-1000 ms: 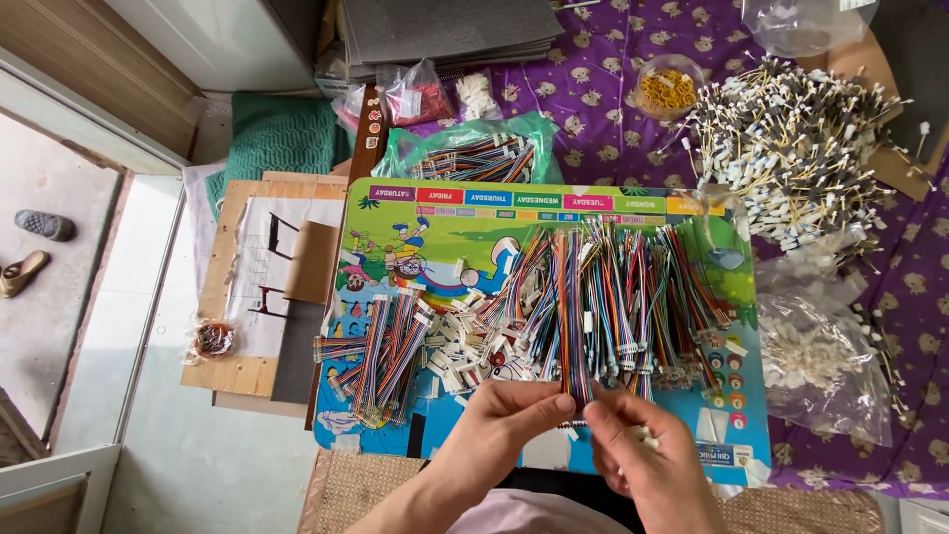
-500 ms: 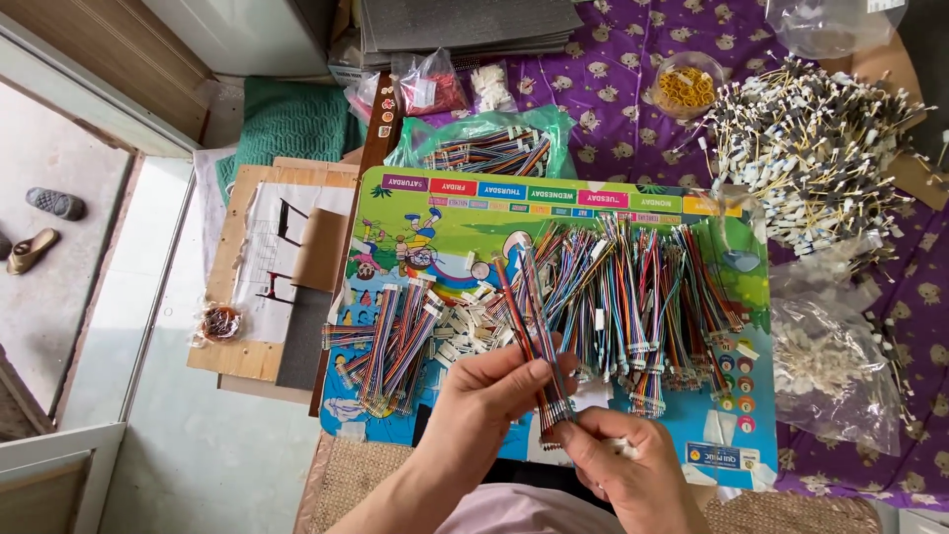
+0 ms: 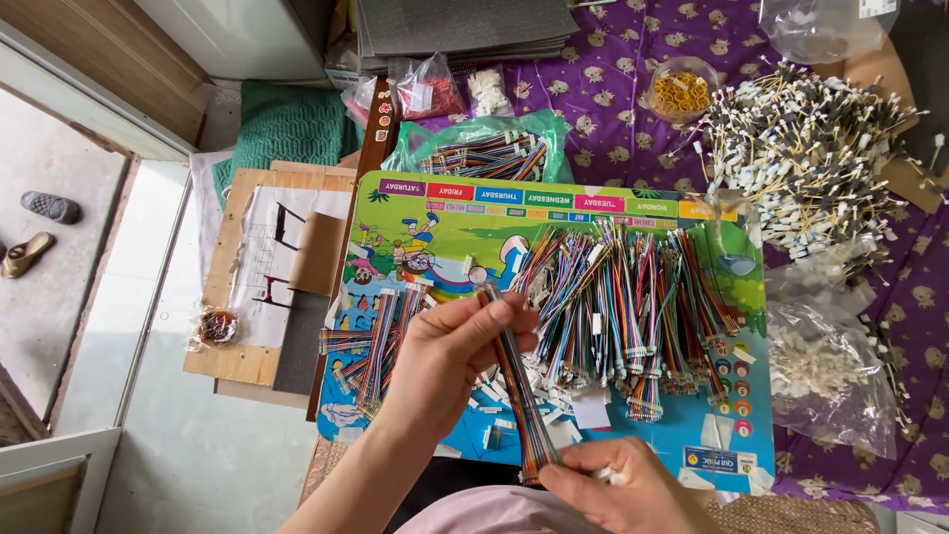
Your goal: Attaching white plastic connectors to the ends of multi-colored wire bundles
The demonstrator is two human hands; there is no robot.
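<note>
Colourful board [image 3: 435, 237] on purple cloth [image 3: 613, 69], wire bundles sorted across it.
My left hand [image 3: 445, 361] pinches one striped wire bundle [image 3: 519, 386] near its top end; my right hand [image 3: 618, 485] pinches its lower end (held above the board, main wire pile [image 3: 633, 297] just behind).

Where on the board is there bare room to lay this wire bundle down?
The colourful board is bare along its upper left, between the small wire pile and the big wire heap, and at the lower right corner. The middle is crowded with white connectors. The left hand and right hand hold the wire bundle.
</note>
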